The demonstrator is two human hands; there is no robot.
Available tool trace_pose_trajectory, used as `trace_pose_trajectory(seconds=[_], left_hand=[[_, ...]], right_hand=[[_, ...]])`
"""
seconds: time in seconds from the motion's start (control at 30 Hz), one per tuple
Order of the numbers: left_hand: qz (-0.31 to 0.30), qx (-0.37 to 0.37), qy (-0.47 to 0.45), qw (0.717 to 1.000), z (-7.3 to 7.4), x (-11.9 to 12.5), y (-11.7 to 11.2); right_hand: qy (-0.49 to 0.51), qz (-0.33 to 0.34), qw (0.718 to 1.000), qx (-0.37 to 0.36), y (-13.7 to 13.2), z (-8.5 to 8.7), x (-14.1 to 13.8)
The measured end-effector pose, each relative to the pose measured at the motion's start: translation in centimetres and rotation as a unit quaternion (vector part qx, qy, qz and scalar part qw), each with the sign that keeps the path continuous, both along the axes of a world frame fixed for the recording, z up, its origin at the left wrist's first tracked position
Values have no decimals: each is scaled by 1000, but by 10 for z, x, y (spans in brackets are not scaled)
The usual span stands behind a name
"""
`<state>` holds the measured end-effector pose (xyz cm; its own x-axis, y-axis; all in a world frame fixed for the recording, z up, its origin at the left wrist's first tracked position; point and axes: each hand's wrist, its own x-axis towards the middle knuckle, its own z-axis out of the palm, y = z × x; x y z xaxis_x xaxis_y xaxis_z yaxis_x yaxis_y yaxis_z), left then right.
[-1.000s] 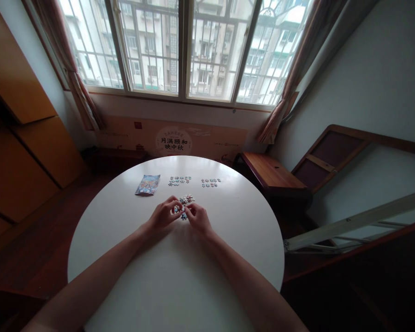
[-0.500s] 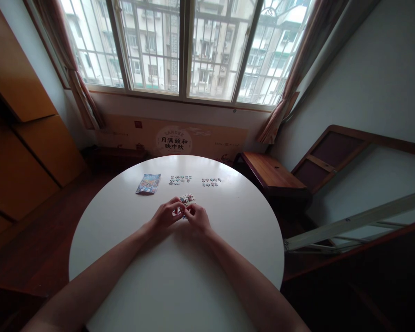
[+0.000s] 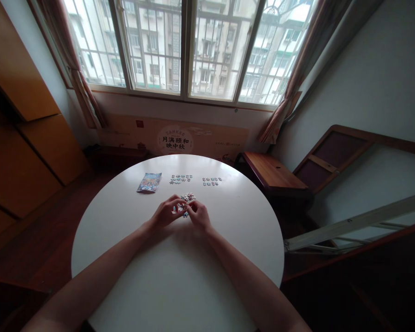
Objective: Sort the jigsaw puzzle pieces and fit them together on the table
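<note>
A heap of small jigsaw puzzle pieces (image 3: 188, 197) lies near the middle of the white round table (image 3: 166, 286). Just in front of it, my left hand (image 3: 166, 211) is curled with thumb and forefinger pinched at a puzzle piece (image 3: 184, 207). My right hand (image 3: 198, 215) meets it from the other side, fingertips pinched on the same small piece. More loose pieces show between and beneath the fingers, partly hidden. Beyond the heap, rows of puzzle pieces (image 3: 180, 178) are laid out, with a second group of rows (image 3: 212, 181) to the right.
A colourful picture packet (image 3: 149, 183) lies at the table's back left. A wooden bench (image 3: 275, 170) stands past the right rim. Behind the table, a printed banner (image 3: 207, 138) hangs below the barred window (image 3: 214, 55). Wooden cabinets (image 3: 27, 161) line the left.
The view has shifted slightly. Both hands stay together in front of the heap, with the fingertips changing position a little around the piece.
</note>
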<state>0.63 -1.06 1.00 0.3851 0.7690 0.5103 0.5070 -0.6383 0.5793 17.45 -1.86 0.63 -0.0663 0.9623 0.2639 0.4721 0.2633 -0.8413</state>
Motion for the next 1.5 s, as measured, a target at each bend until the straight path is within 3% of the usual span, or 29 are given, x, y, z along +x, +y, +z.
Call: trace_pose_trajectory(seconds=[0.2, 0.93, 1.13, 1.3, 1.5], left_hand=[[27, -22, -23, 999, -1, -3, 3], [34, -33, -23, 999, -8, -6, 10], [47, -25, -32, 998, -7, -5, 11], [35, -16, -39, 998, -10, -6, 13], [22, -30, -50, 998, -10, -6, 14]], right_hand=[[44, -12, 999, 15, 3, -2, -1], [20, -5, 1000, -5, 2, -2, -1], [55, -3, 998, 26, 3, -1, 0], [23, 15, 998, 64, 3, 0, 3], [26, 29, 998, 49, 5, -5, 6]])
